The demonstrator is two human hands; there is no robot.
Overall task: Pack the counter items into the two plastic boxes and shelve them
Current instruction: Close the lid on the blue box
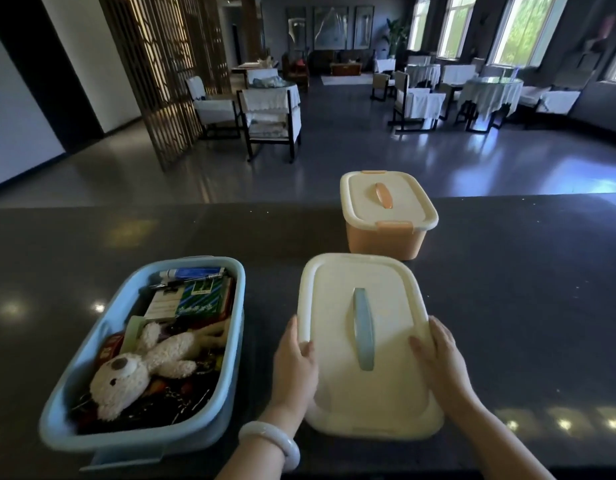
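Observation:
An open blue plastic box stands on the dark counter at the left, filled with a white plush bear, pens, a green-and-white packet and other small items. To its right lies a cream lid with a blue handle. My left hand grips the lid's left edge and my right hand grips its right edge. Behind it stands an orange box with its cream lid clipped on.
The dark counter runs across the whole view, its far edge just behind the orange box. Beyond it lies a dining room with covered chairs and tables. A white bangle is on my left wrist.

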